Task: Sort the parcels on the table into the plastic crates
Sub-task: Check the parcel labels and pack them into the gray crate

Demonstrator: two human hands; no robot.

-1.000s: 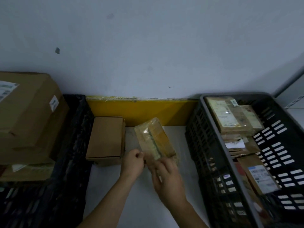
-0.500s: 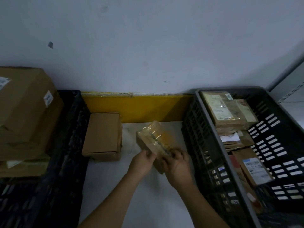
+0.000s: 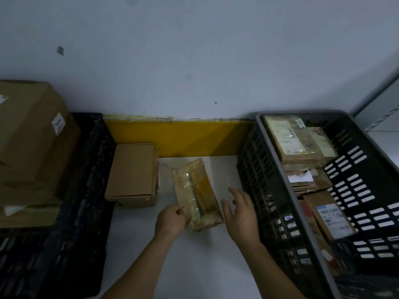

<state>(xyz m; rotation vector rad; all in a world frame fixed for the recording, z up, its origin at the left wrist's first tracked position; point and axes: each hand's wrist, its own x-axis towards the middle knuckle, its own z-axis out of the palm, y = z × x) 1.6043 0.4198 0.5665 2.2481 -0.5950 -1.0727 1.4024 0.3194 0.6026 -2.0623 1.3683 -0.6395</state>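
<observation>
A pale grey wall (image 3: 194, 57) fills the upper half of the view, and it carries a small dark mark (image 3: 60, 50) at the upper left and a tiny dark speck (image 3: 215, 102) near the middle. Along the foot of the wall runs a yellow panel (image 3: 179, 137), with a worn light strip (image 3: 172, 119) on its top edge. At the far right edge there is a grey metal shelf (image 3: 382, 119) with small holes in its frame

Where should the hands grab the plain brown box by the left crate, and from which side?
Probably top-down across the long side walls of the plain brown box, near its middle. It lies flat, top bare. Its left wall sits close to the black crate, so fingers may fit tightly there; the front edge is the freer alternative.
</observation>
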